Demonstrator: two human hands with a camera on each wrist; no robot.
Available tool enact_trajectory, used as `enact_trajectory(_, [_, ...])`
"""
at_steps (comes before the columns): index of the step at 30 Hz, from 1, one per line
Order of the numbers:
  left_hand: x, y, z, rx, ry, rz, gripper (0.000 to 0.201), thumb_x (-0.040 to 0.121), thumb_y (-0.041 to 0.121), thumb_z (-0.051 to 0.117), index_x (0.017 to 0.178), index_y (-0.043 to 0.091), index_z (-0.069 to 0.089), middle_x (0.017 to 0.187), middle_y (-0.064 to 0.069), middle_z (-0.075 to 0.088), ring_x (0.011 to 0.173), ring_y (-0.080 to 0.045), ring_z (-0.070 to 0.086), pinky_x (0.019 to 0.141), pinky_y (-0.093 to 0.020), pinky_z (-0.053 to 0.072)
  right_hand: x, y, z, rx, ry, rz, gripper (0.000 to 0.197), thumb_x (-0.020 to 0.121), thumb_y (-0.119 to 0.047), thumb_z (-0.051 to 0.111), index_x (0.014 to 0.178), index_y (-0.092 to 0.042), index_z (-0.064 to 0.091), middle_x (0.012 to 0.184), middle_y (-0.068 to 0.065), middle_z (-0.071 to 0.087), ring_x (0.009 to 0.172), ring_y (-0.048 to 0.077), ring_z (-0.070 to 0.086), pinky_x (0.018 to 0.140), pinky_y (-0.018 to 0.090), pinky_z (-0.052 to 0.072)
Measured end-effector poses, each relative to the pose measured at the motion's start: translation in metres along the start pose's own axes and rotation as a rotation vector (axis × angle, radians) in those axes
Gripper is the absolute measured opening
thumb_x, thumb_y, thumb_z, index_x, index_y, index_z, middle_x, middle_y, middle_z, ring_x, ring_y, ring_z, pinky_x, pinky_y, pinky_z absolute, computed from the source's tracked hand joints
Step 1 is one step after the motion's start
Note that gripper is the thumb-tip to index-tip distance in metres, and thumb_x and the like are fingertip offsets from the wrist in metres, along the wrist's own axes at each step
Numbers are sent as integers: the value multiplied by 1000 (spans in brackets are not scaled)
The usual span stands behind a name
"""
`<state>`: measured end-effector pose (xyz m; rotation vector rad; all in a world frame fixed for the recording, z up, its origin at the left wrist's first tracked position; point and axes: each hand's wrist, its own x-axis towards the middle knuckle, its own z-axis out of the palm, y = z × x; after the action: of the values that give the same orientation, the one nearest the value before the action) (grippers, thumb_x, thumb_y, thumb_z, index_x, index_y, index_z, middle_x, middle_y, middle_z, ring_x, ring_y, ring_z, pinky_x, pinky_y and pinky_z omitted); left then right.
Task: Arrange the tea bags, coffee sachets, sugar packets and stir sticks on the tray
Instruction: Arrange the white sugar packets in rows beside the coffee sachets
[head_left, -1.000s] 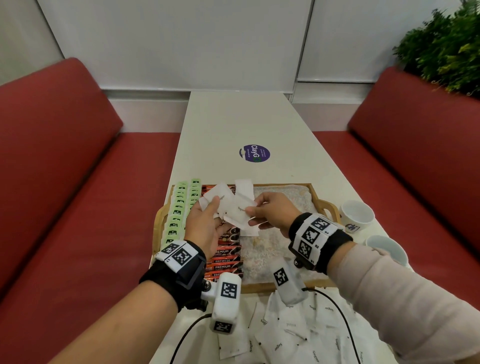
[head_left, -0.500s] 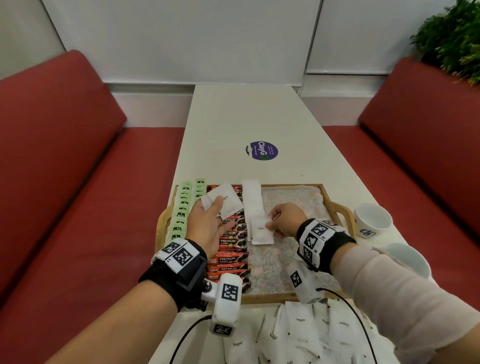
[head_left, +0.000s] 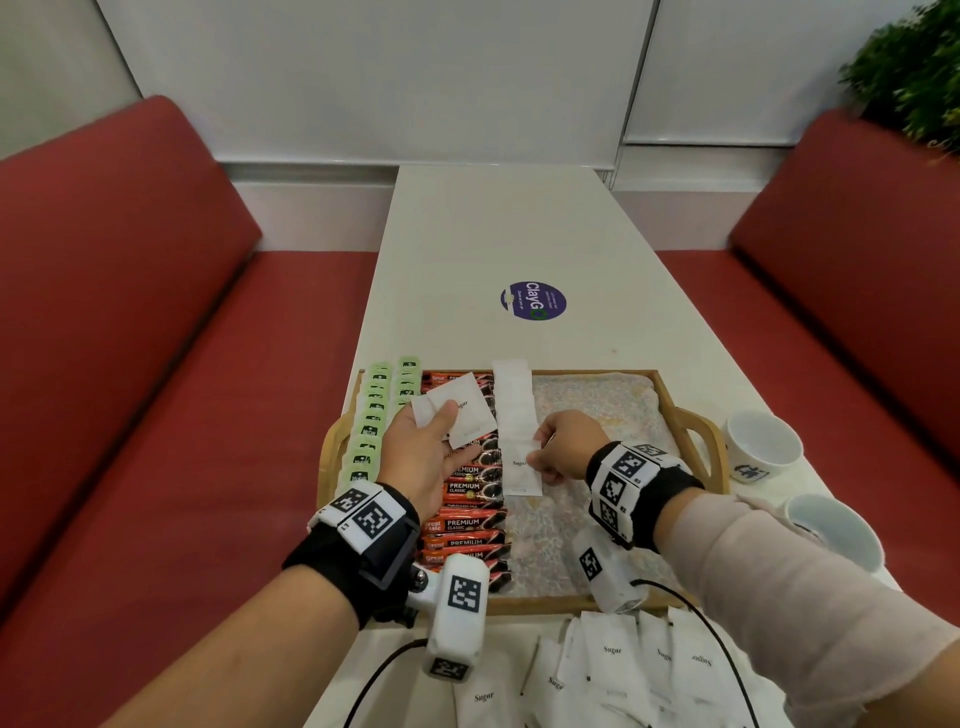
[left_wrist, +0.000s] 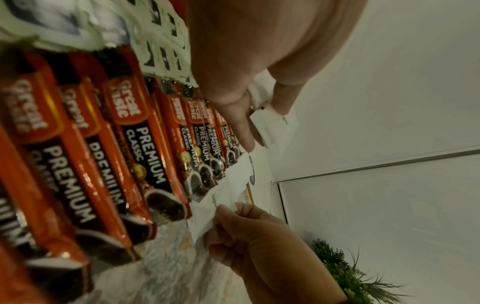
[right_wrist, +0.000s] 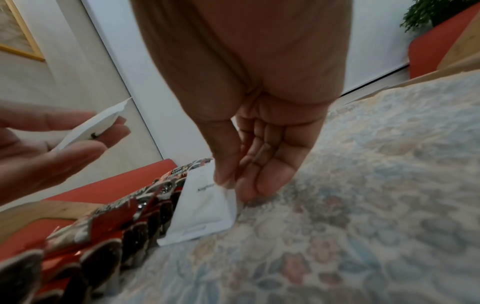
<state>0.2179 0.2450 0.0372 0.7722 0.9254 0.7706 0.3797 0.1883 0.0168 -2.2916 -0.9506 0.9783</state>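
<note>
**Operator:** State the position of the right hand and the item it handles.

**Inspector:** The right hand (head_left: 563, 447) is low over the wooden tray with cut-out handles (head_left: 696, 441), above its floral-patterned cloth liner (head_left: 597, 400). Thumb and forefinger pinch the right edge of a white paper sugar packet (head_left: 522, 470). That packet lies at the near end of a column of white sugar packets (head_left: 511, 400) and touches the liner. Its left edge is just beside the row of red-and-black coffee sachets (head_left: 467, 499). The right wrist view shows the remaining fingers (right_wrist: 270, 164) curled loosely behind the packet.

**Operator:** And the left hand?

**Inspector:** The left hand (head_left: 423, 457) hovers above the coffee sachets, palm turned up. It holds a small fan of white sugar packets (head_left: 457, 408), the thumb pressing them against the fingers. These packets are clear of the tray and well apart from the one in the right hand.

**Operator:** Location of the other stock?

**Inspector:** Two columns of pale green tea bags (head_left: 382, 415) occupy the left side of the tray, beside the coffee sachets. A loose heap of white sugar packets (head_left: 623, 670) lies on the white table (head_left: 509, 234) at the near edge, outside the tray. Two white ceramic cups (head_left: 761, 447) stand on the table to the right of the tray.
</note>
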Motion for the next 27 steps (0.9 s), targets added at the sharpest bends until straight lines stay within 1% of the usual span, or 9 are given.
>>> enact_trajectory(2, [-1, 0, 0, 12, 7, 4, 15, 96, 11, 53, 111, 13, 55, 118, -12, 64, 106, -28, 64, 67, -31, 60, -1, -1, -1, -29, 8, 5, 23, 81, -3, 69, 73, -14, 51, 67, 8, 63, 54, 18, 61, 56, 29, 55])
enact_trajectory(6, [-2, -1, -1, 56, 29, 22, 13, 92, 10, 58, 105, 14, 58, 115, -12, 66, 103, -29, 65, 64, -29, 59, -5, -8, -5, -128, 89, -92, 19, 87, -27, 66, 78, -19, 52, 84, 1, 60, 78, 21, 60, 74, 33, 51])
enact_trajectory(8, [-3, -2, -2, 95, 32, 38, 18, 91, 10, 60, 109, 13, 58, 114, -12, 67, 102, -28, 66, 65, -29, 59, -12, -15, -8, 37, 101, -194, 19, 93, -32, 56, 88, -14, 58, 83, 0, 59, 71, 18, 57, 67, 30, 50])
enact_trajectory(10, [-5, -4, -1, 132, 28, 57, 23, 90, 10, 61, 113, 12, 59, 113, -11, 68, 100, -27, 67, 65, -29, 60, -23, -23, -10, 189, 45, -265, 24, 96, -34, 51, 90, -13, 62, 77, -2, 61, 59, 13, 54, 54, 23, 43])
enact_trajectory(14, [-14, -7, 2, 154, -18, 89, 26, 89, 7, 62, 114, 12, 59, 111, -12, 69, 99, -28, 68, 68, -32, 59, -39, -29, -12, 190, -18, -353, 22, 90, -25, 64, 70, -19, 57, 63, -5, 59, 50, 7, 52, 46, 14, 37])
enact_trajectory(17, [-21, -9, 6, 147, -39, 87, 27, 92, 10, 58, 119, 9, 57, 114, -13, 67, 100, -29, 67, 66, -30, 60, -43, -26, -12, 214, -5, -349, 24, 89, -17, 65, 68, -13, 53, 55, -3, 54, 44, 4, 51, 42, 11, 35])
enact_trajectory(21, [-26, -8, 9, 108, 2, 67, 24, 101, 15, 42, 122, 11, 52, 118, -11, 63, 102, -28, 65, 73, -32, 59, -45, -17, -14, 339, 48, -305, 16, 90, -10, 62, 76, -7, 55, 59, 2, 54, 42, 5, 51, 46, 18, 38])
enact_trajectory(24, [-29, -6, 8, 89, 41, 72, 21, 101, 8, 39, 118, 14, 51, 117, -10, 61, 104, -26, 62, 83, -33, 55, -41, -8, -19, 396, 103, -236, 21, 91, -5, 58, 72, -10, 50, 67, 8, 56, 43, 7, 54, 47, 22, 41])
enact_trajectory(27, [-29, -5, 6, 62, 73, 92, 23, 100, 1, 39, 115, 16, 47, 106, -7, 59, 101, -24, 60, 87, -32, 52, -38, 3, -21, 333, 114, -141, 27, 91, -4, 57, 67, -11, 48, 64, 6, 56, 49, 12, 57, 47, 23, 42])
